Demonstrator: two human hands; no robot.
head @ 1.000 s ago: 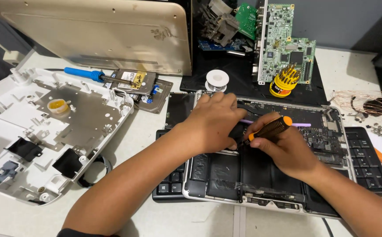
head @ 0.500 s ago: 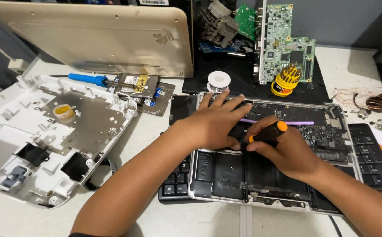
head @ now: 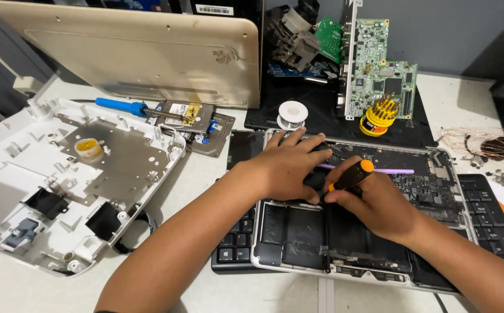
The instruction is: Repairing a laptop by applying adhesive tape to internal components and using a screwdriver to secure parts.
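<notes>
Head view: right hand (head: 379, 203) grips a black, orange-capped screwdriver (head: 347, 177), shaft slanting down-left into the opened silver laptop chassis (head: 437, 232). Left hand (head: 287, 168) lies flat, fingers spread, touching the tip's left side.

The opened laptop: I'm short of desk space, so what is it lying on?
The opened laptop lies on a black keyboard, whose keys show at its left and right ends. The keyboard's middle is covered. Both hands, left and right, work above it.
</notes>
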